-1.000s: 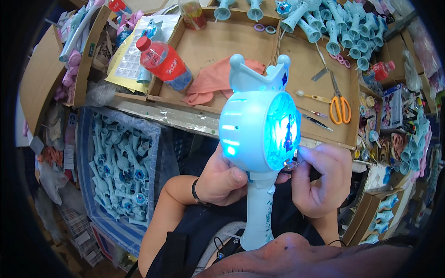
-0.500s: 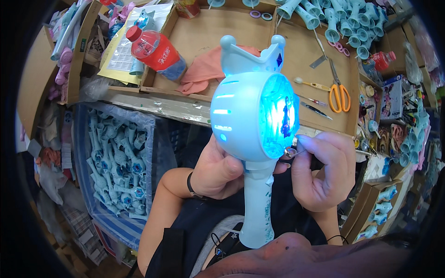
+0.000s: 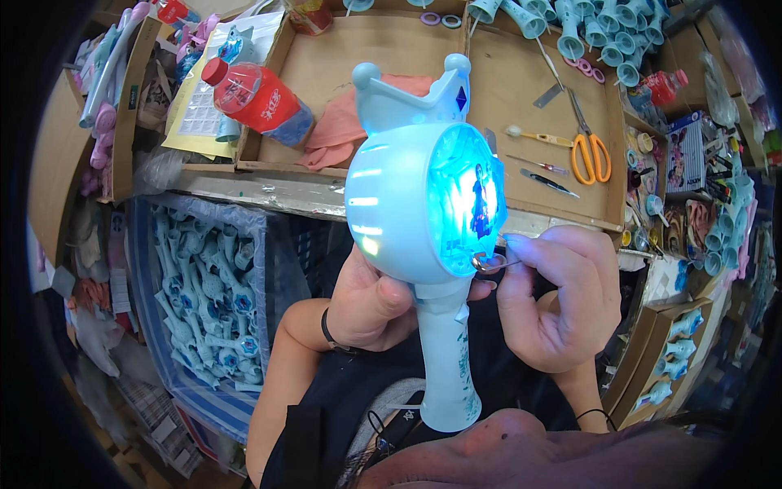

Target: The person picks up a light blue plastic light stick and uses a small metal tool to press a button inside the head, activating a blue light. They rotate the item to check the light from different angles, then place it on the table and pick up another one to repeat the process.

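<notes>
A pale blue light-up wand [image 3: 389, 191] stands nearly upright in front of me. It has a crown on top, a round head glowing bright blue, and a dark figure behind its faceted window. My left hand [image 3: 371, 306] is closed around the lower back of the head, near the handle; some fingers are hidden behind it. At the head's lower right, my right hand [image 3: 562, 301] pinches a thin metal piece with a shiny curled end [image 3: 482, 264]. That end lies at the window's lower edge; whether it touches, I cannot tell.
A blue-lined crate [image 3: 269, 236] of similar wands stands at the left. On the cardboard-edged bench lie orange-handled scissors [image 3: 590, 155], a toothbrush [image 3: 542, 137], a craft knife [image 3: 550, 182], an orange cloth [image 3: 336, 130] and a red-labelled bottle [image 3: 259, 99]. Pale blue cones [image 3: 607, 28] crowd the back right.
The wand and both hands have shifted slightly left in the picture, and the wand's window faces me a little more. The metal piece's curled end now lies closer against the window's lower edge.
</notes>
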Tool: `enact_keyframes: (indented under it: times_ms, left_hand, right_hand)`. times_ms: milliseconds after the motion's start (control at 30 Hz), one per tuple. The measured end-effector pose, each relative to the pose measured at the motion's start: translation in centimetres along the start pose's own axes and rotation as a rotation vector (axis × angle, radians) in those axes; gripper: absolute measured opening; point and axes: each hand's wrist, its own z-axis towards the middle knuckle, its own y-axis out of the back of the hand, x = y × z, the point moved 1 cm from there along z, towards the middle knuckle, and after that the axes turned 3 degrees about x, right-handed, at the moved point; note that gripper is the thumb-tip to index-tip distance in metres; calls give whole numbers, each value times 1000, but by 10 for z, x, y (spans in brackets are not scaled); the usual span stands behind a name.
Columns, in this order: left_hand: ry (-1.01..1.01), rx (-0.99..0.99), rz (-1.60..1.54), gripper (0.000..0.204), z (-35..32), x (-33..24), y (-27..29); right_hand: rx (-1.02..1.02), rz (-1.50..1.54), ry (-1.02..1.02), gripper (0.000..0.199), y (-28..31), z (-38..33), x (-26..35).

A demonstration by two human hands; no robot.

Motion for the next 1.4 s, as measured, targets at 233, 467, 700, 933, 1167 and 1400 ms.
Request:
enact_keyframes:
  times_ms: [233,467,700,933,1167,1400]
  left_hand:
    - [8,9,-6,106,0,-1,-1]
    - [22,-12,15,107,1,0,-2]
    - [13,-19,17,107,2,1,0]
    - [13,-8,15,106,2,-1,1]
    - [-18,-1,-12,104,4,2,1]
    - [-14,-3,-9,104,3,3,3]
  right_hand:
    - [22,0,-6,30,1,-1,1]
    - [10,-15,13,28,0,0,0]
    - [4,-13,12,28,-1,1,-1]
    - [6,-12,10,27,0,1,-1]
    - [4,-10,-5,27,-1,0,-1]
    - [10,-9,-1,27,-2,0,-2]
